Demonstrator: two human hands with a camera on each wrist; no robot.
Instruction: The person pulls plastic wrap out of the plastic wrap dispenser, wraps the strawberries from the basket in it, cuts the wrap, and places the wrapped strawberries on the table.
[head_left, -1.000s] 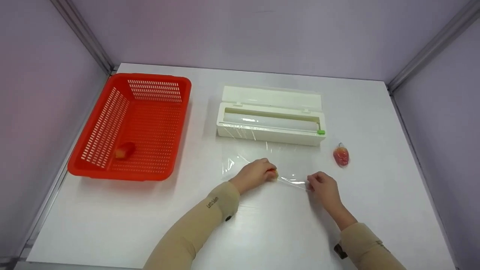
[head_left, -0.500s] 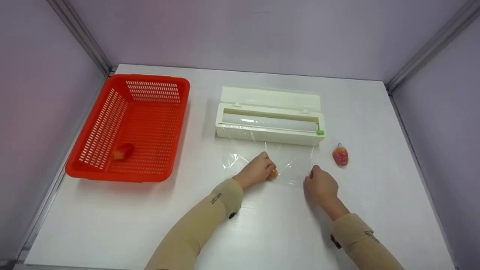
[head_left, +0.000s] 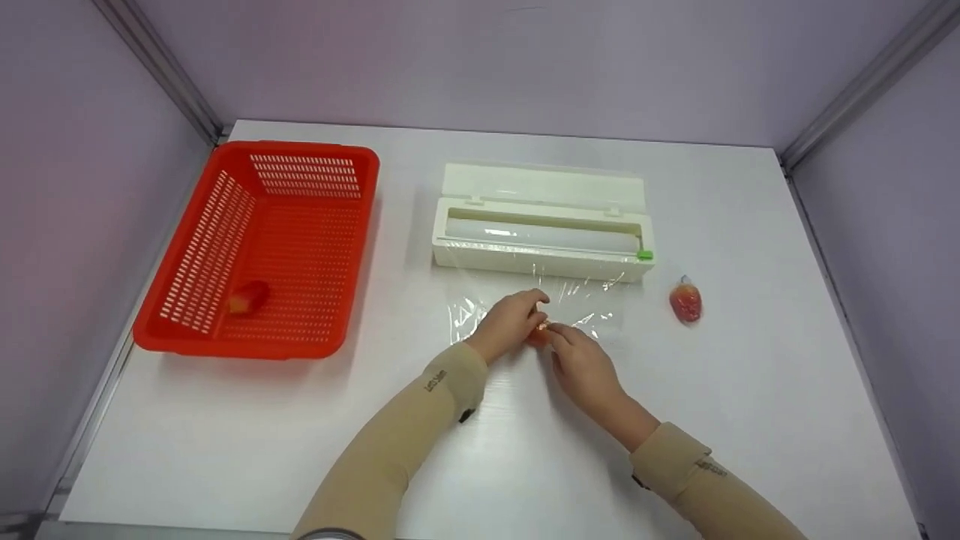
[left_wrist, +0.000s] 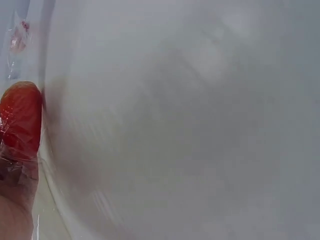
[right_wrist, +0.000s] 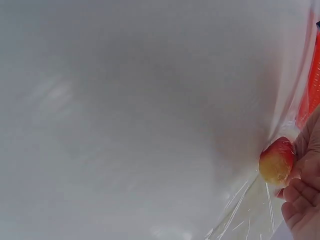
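My left hand (head_left: 510, 322) grips a small red-and-yellow fruit (head_left: 538, 335) in front of the cling film dispenser (head_left: 540, 262). Clear plastic wrap (head_left: 581, 311) runs from the dispenser to the fruit. My right hand (head_left: 589, 371) meets the left at the fruit, its fingers pinching the wrap there. In the left wrist view the fruit (left_wrist: 20, 120) looks red under wrinkled film. Its yellow end shows in the right wrist view, where the fruit (right_wrist: 276, 161) sits by the curled fingers (right_wrist: 300, 200). The fingertips are partly hidden in the head view.
A red plastic basket (head_left: 345, 262) stands at the left with a red-and-yellow fruit (head_left: 250, 297) inside. Another fruit, film-wrapped (head_left: 685, 301), lies right of the dispenser. The dispenser's lid (head_left: 544, 187) is folded back, and a green slider (head_left: 645, 255) sits at its right end.
My right hand has moved left, bringing the free edge of the wrap over to the fruit. My left hand keeps hold of the fruit in nearly the same place.
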